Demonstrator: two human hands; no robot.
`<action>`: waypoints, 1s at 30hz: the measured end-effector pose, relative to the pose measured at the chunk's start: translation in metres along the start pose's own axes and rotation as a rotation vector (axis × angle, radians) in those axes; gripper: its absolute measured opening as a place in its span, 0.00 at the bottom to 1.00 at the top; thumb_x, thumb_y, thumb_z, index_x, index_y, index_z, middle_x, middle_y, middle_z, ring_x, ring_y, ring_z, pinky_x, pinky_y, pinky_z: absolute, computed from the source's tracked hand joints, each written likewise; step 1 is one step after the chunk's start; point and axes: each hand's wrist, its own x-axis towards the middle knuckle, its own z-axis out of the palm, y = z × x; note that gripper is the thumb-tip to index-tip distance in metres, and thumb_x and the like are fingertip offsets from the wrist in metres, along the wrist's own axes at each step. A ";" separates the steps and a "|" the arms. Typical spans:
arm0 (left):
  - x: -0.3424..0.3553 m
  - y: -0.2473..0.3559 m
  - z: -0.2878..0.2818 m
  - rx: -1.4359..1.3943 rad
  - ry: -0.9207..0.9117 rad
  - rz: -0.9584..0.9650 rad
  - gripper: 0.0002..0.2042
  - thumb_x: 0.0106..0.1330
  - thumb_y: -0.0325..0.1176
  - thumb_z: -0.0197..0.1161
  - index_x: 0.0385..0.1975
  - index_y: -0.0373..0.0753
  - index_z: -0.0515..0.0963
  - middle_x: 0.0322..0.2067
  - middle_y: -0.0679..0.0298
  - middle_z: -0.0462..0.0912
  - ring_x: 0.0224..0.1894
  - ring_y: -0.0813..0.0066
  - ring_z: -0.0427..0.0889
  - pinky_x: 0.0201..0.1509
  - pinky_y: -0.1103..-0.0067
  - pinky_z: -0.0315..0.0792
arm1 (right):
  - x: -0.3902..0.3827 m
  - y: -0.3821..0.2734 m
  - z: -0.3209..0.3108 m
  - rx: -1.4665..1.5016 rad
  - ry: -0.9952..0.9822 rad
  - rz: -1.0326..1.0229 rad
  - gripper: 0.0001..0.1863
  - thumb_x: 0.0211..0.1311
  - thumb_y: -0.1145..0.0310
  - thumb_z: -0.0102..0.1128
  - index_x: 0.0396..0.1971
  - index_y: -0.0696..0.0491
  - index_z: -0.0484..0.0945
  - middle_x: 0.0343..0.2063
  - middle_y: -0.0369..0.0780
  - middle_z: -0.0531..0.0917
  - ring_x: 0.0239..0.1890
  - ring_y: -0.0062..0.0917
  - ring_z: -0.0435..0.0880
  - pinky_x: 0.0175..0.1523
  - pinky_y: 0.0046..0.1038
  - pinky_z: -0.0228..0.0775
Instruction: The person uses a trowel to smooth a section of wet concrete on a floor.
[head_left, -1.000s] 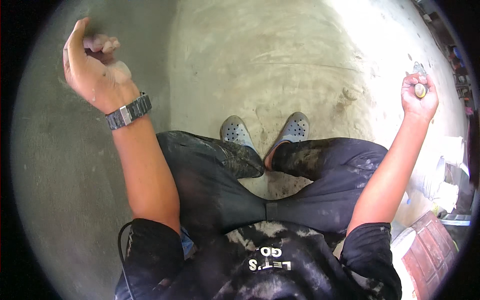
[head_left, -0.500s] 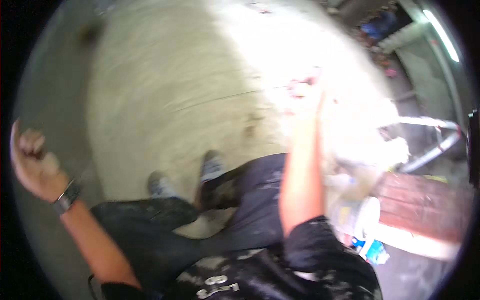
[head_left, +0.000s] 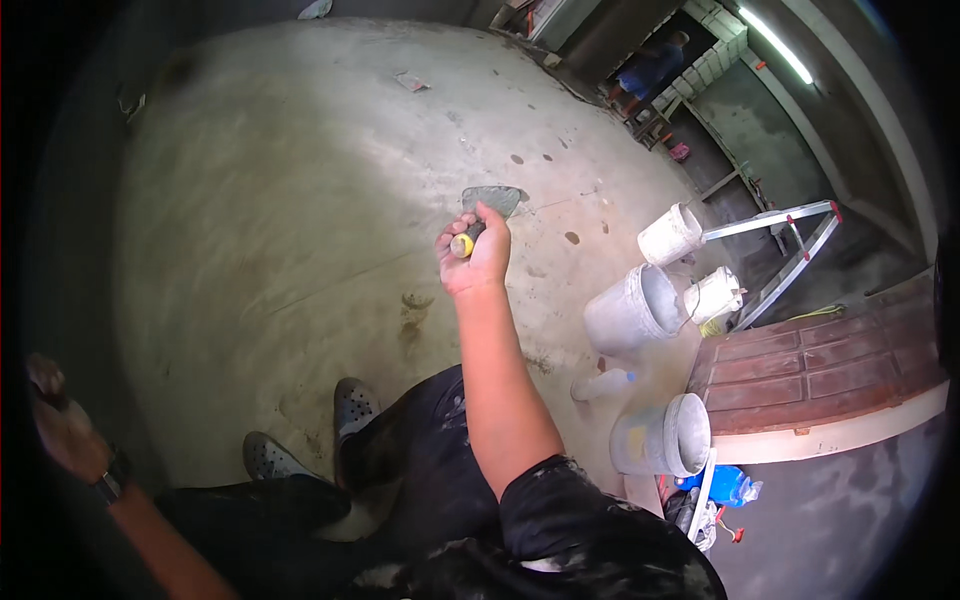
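My right hand [head_left: 475, 255] is closed around the yellow and black handle of a trowel [head_left: 492, 198]. The trowel's grey, roughly triangular blade points away from me, over the concrete floor [head_left: 250, 200]. Fingers cover much of the handle. At the far left rim, in shadow, is my left hand [head_left: 70, 425], with a dark watch [head_left: 115, 478] on its wrist. Its fingers are loosely bent and apart, and no object shows in it. The dark wall [head_left: 70, 250] is the thing nearest to it.
Right of me are a large grey bucket [head_left: 625, 310], a nearer bucket [head_left: 645, 440], and two white pails [head_left: 670, 235]. Beyond them lean a metal ladder [head_left: 795, 265] and a brown panelled door [head_left: 800, 380]. Another person [head_left: 650, 75] is at the far doorway. Dark spots mark the floor.
The view has turned and sharpened, and glare on the floor has faded. My right hand now appears further left and lower, with the trowel distinct. My left hand sits lower at the rim.
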 end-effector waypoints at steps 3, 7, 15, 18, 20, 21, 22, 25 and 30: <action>0.003 0.012 0.011 0.059 -0.024 0.010 0.12 0.75 0.32 0.54 0.48 0.31 0.78 0.28 0.70 0.68 0.30 0.83 0.65 0.34 0.82 0.59 | -0.002 0.002 0.001 -0.021 0.008 0.015 0.12 0.67 0.59 0.56 0.24 0.44 0.69 0.21 0.28 0.72 0.25 0.18 0.72 0.32 0.25 0.64; 0.003 0.020 0.028 0.120 -0.077 -0.006 0.12 0.76 0.35 0.57 0.46 0.32 0.80 0.26 0.72 0.69 0.28 0.84 0.64 0.34 0.82 0.59 | 0.002 0.001 -0.003 -0.025 -0.001 0.005 0.12 0.67 0.59 0.56 0.24 0.44 0.68 0.22 0.28 0.72 0.25 0.18 0.71 0.33 0.25 0.64; -0.019 0.058 0.067 0.185 -0.181 0.050 0.08 0.75 0.34 0.60 0.42 0.37 0.81 0.27 0.74 0.68 0.25 0.89 0.61 0.29 0.85 0.55 | -0.001 0.002 -0.002 -0.034 0.006 0.007 0.11 0.66 0.60 0.57 0.25 0.44 0.69 0.22 0.28 0.72 0.24 0.17 0.71 0.32 0.25 0.64; -0.019 0.065 0.068 0.285 -0.222 0.072 0.08 0.75 0.34 0.59 0.43 0.38 0.81 0.29 0.74 0.70 0.25 0.89 0.61 0.29 0.85 0.56 | -0.004 0.005 0.004 -0.025 0.017 0.001 0.11 0.65 0.61 0.57 0.24 0.45 0.69 0.20 0.29 0.73 0.22 0.18 0.72 0.28 0.24 0.65; -0.026 0.079 0.082 0.287 -0.380 0.014 0.09 0.71 0.35 0.64 0.43 0.38 0.81 0.30 0.73 0.72 0.25 0.88 0.64 0.29 0.84 0.59 | -0.005 0.004 0.005 -0.027 0.022 -0.001 0.10 0.65 0.62 0.57 0.25 0.45 0.70 0.20 0.29 0.73 0.22 0.18 0.72 0.28 0.24 0.66; -0.032 0.087 0.089 0.290 -0.539 -0.043 0.11 0.68 0.36 0.69 0.43 0.38 0.81 0.31 0.72 0.74 0.25 0.86 0.66 0.30 0.83 0.63 | -0.006 0.005 0.006 -0.027 0.026 0.000 0.10 0.65 0.62 0.57 0.25 0.45 0.70 0.20 0.29 0.73 0.22 0.18 0.72 0.28 0.24 0.66; -0.044 0.088 0.095 0.288 -0.540 -0.045 0.11 0.68 0.36 0.69 0.43 0.38 0.81 0.31 0.72 0.74 0.25 0.86 0.66 0.30 0.83 0.63 | -0.006 0.004 0.004 -0.028 0.027 -0.001 0.10 0.65 0.62 0.57 0.25 0.45 0.70 0.20 0.29 0.73 0.22 0.18 0.72 0.28 0.24 0.66; -0.074 0.103 0.114 0.484 -0.936 0.144 0.23 0.48 0.44 0.81 0.41 0.40 0.84 0.29 0.66 0.81 0.27 0.72 0.78 0.34 0.76 0.73 | -0.004 0.006 0.006 -0.020 -0.014 0.016 0.10 0.65 0.62 0.57 0.24 0.45 0.70 0.20 0.29 0.73 0.21 0.18 0.73 0.28 0.24 0.66; -0.126 0.157 0.167 0.060 -1.603 0.303 0.24 0.47 0.53 0.79 0.40 0.44 0.86 0.32 0.61 0.87 0.35 0.58 0.86 0.40 0.69 0.80 | 0.002 -0.001 -0.004 -0.041 0.015 -0.003 0.12 0.64 0.61 0.57 0.22 0.45 0.69 0.19 0.29 0.73 0.21 0.19 0.73 0.27 0.25 0.66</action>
